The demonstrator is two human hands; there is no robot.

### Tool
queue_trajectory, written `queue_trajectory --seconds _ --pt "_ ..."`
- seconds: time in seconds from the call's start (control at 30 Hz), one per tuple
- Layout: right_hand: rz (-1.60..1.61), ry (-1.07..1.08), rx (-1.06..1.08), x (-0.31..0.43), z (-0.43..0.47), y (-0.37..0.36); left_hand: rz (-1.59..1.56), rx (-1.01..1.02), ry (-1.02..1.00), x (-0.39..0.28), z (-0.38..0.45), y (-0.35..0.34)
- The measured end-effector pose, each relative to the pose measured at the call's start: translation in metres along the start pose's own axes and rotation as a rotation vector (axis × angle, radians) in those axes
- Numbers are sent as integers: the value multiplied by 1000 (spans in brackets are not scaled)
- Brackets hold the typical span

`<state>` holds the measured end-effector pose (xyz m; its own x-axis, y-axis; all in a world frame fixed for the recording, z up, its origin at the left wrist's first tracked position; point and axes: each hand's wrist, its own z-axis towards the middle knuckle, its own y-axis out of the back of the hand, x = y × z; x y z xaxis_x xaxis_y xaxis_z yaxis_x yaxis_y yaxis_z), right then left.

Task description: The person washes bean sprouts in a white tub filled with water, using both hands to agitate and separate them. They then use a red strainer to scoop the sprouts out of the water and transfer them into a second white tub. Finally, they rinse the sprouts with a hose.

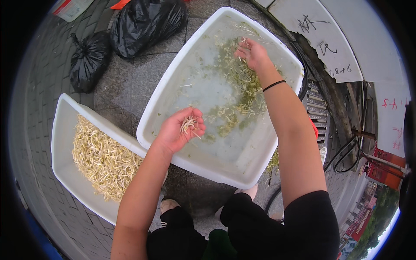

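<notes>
A large white plastic tub (pixel 178 53) of water lies before me. Bean sprouts and loose green hulls (pixel 246 86) drift in it, thickest along the right side. My left hand (pixel 184 128), palm up over the tub's near left part, holds a small bunch of pale bean sprouts (pixel 188 125) in curled fingers. Far right in the tub, my right hand (pixel 252 54) is at the water surface among floating sprouts. Its fingers are bent around a few thin strands. A black band circles that wrist.
A second white tub (pixel 60 152) at left holds a heap of bean sprouts (pixel 104 159). Two black plastic bags (pixel 148 26) (pixel 89 61) sit on the paving. A metal drain grate (pixel 318 113), black hoses (pixel 346 159) and white boards (pixel 338 58) with handwriting are at right.
</notes>
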<state>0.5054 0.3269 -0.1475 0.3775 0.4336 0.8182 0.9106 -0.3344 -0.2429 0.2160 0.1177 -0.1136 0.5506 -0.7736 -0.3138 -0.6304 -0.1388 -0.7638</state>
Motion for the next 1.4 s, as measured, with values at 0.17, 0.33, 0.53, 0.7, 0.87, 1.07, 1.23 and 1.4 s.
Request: queue_trajectory --seconds 0.17,0.33,0.53,0.7,0.87,1.07,1.23,1.4 --pt "416 -34 141 7 -5 -35 -8 10 -19 2 1 0" --pt "450 -97 373 2 -43 -57 -28 5 -36 3 1 2" --pt "262 -199 642 3 -143 -70 -63 -29 -69 0 -2 -6" --pt "178 -277 728 -17 -201 -77 -80 39 -110 -1 -3 -11" --pt "-524 180 701 -39 -247 -86 -101 -99 -112 1 -7 -17" --pt "-1336 917 455 -40 -275 -51 -202 -31 -76 1 -9 5" --pt "-1654 638 -98 -16 -211 42 -91 -68 -76 -1 -12 1" --pt "-1957 276 38 -28 -174 96 -101 -60 -53 0 -8 2"
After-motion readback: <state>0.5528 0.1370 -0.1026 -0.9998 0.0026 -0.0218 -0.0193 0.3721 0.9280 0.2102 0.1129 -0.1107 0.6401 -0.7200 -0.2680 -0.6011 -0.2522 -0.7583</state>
